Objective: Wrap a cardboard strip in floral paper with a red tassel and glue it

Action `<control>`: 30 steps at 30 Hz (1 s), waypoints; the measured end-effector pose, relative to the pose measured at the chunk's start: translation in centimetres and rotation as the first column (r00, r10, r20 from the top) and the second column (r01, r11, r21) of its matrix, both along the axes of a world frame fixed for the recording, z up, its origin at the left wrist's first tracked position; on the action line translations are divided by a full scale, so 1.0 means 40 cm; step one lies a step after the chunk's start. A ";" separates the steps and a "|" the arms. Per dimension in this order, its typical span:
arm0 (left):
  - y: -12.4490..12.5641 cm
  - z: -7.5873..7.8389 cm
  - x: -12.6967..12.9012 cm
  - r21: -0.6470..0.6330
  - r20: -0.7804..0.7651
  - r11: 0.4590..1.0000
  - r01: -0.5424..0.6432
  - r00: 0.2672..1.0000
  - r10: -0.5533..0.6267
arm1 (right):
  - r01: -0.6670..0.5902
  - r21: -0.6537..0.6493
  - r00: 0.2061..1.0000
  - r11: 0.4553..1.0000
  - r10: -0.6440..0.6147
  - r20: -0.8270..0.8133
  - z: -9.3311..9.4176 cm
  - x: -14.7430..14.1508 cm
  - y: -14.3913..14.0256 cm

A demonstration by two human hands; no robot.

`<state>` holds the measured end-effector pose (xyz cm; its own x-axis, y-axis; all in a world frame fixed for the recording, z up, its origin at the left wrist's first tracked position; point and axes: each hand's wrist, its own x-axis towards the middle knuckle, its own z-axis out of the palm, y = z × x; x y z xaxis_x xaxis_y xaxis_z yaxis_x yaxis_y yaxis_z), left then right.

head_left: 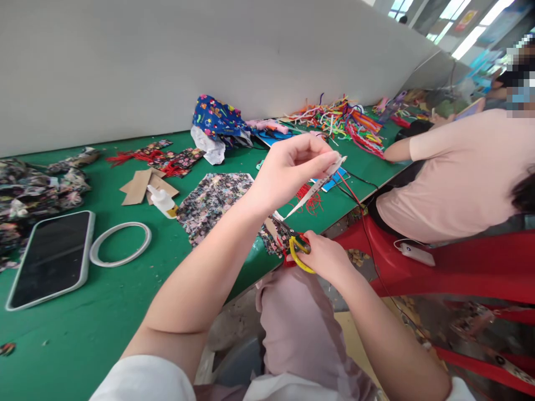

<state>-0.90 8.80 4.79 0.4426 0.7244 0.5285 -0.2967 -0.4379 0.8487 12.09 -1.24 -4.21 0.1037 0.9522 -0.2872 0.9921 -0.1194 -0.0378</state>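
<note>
My left hand (pixel 292 167) is raised above the table edge, thumb and fingers pinched on one end of a narrow pale fabric strip (pixel 311 192). The strip slants down to the left, its underside showing some dark marks. Lower down, near my lap, my right hand (pixel 328 257) is closed around the yellow handle of a pair of scissors (pixel 300 260). Their blades point up and left, partly hidden against the cloth. Beneath my left forearm lies a dark floral cloth (pixel 213 200), with a small tan piece and red cord at its right end by the scissors.
On the green table (pixel 121 301) lie a phone (pixel 54 259), a white ring (pixel 121 244), a small glue bottle (pixel 163 201), tan card pieces (pixel 137 186) and tasselled floral pieces (pixel 179 161). Coloured cords (pixel 346 120) lie farther back. A person in pink (pixel 468 172) sits at right on a red chair (pixel 460 267).
</note>
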 end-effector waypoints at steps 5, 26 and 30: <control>-0.003 0.003 -0.002 0.011 -0.014 1.000 -0.013 1.000 0.013 | -0.015 -0.016 0.999 1.000 0.016 0.038 0.004 -0.005 0.011; -0.009 0.011 -0.005 -0.050 -0.004 0.998 0.026 1.000 -0.026 | -0.063 0.000 0.992 0.998 0.063 0.109 -0.003 -0.009 0.026; -0.007 0.010 -0.005 -0.057 -0.002 0.998 0.026 1.000 -0.026 | -0.079 0.004 0.991 0.997 0.078 0.111 -0.002 -0.006 0.031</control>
<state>-1.11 8.50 5.17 0.4632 0.7415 0.4855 -0.3054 -0.3807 0.8728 11.85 0.01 -4.30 0.0596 0.9609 -0.2706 0.9965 -0.0415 0.0720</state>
